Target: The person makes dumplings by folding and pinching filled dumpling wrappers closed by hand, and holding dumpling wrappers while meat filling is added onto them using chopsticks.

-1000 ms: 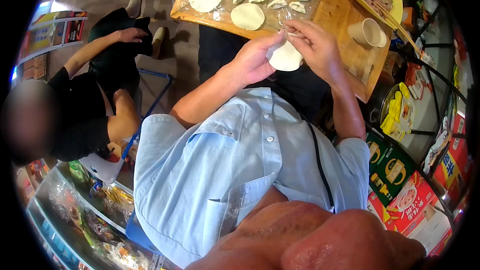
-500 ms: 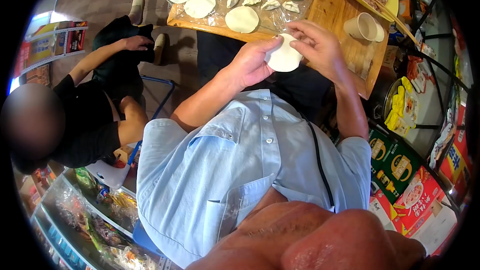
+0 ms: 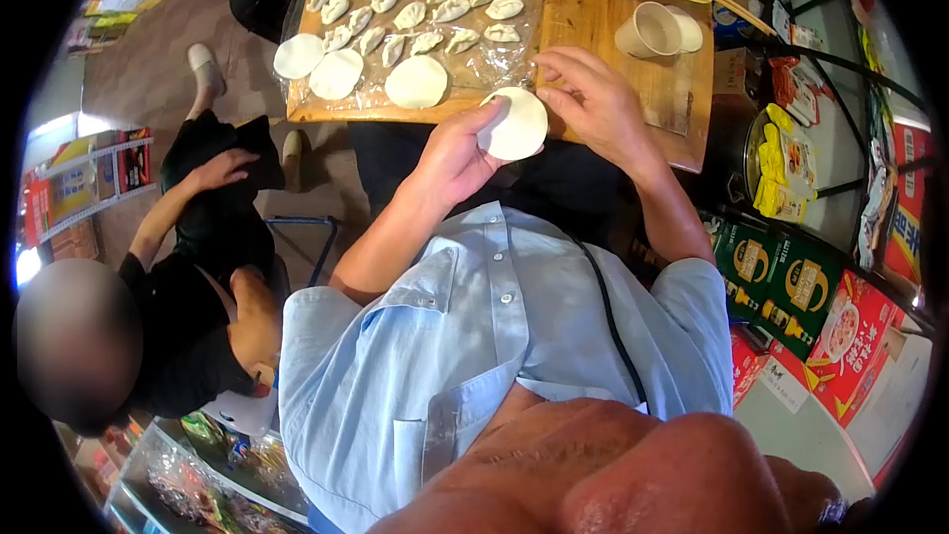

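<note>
One wrapper [image 3: 520, 129], thumb-pinched in the left hand [image 3: 453, 155].
It is held up by the near edge of the table [image 3: 578, 35], the left thumb over its face; the right hand [image 3: 593, 107], fingers bent and parted, shows nothing in its grasp, just beside the far rim. The dough looks light, soft and easily stretched or torn, so best borne flat on the fingers, with only a gentle pinch at the rim.

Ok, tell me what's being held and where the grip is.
The left hand holds a round dumpling wrapper by its left edge. The right hand is open near the opposite edge, with nothing visible in its grip.
</note>
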Tool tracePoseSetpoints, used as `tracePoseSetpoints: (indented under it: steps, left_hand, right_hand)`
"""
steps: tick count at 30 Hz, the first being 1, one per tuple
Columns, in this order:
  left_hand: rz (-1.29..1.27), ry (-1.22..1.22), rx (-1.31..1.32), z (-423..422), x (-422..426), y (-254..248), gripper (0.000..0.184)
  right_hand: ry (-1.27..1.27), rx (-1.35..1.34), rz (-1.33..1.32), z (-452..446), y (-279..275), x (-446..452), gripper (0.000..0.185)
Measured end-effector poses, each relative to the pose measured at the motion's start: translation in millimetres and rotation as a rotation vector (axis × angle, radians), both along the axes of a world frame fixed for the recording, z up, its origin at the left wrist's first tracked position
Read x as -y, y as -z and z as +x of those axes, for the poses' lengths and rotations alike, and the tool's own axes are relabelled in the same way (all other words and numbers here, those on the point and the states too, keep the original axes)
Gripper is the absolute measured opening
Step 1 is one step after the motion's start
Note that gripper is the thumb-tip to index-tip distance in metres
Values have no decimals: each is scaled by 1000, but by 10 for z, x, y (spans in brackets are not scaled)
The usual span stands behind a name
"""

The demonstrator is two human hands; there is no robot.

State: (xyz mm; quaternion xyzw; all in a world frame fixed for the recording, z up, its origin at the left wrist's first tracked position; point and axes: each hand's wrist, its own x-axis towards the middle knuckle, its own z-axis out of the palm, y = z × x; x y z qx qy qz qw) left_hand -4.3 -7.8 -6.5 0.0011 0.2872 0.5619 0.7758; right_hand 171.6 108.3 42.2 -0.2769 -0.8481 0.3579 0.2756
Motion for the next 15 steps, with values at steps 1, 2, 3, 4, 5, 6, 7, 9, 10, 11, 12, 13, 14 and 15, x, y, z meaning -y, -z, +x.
tracePoseSetpoints:
  steps: [1,2,3,4,5,6,7,9,10,11,12,13,14,15]
  left_hand:
    - [-36,-25,-10,11,-10,2,42]
    - [-35,-24,-6,13,-27,56,44]
    - [-25,-14,-8,14,-52,53,44]
    - [-36,-14,-6,18,-52,38,44]
    - [-48,-15,-5,22,-55,22,45]
    - [-44,-14,1,29,-60,3,46]
    - [-37,-7,0,46,-68,-13,46]
    - [-66,-37,23,69,-76,-41,48]
    - [-44,-17,28,75,-78,-46,49]
    - [-39,-14,26,89,-78,-57,49]
    - [-46,-13,24,101,-79,-72,49]
    - [-53,-14,21,111,-79,-82,50]
    - [-35,-12,29,120,-72,-69,51]
    - [-34,-11,26,128,-65,-82,51]
  right_hand:
    - [55,-32,34,39,7,-14,31]
    - [65,-36,45,89,26,-48,31]
    - [154,-72,37,167,53,-89,30]
    - [242,-108,26,249,60,-119,30]
    - [251,-109,33,326,58,-166,30]
    - [447,-125,-36,407,57,-227,30]
    - [642,-142,-107,492,52,-300,30]
    - [713,-278,-185,674,-5,-485,33]
    - [775,-413,-270,761,-31,-585,37]
    - [777,-417,-265,828,-43,-677,37]
    - [822,-491,-303,881,-51,-779,41]
    - [864,-567,-341,932,-49,-895,46]
    - [918,-574,-398,982,-20,-1036,48]
    - [918,-578,-399,1011,9,-1162,48]
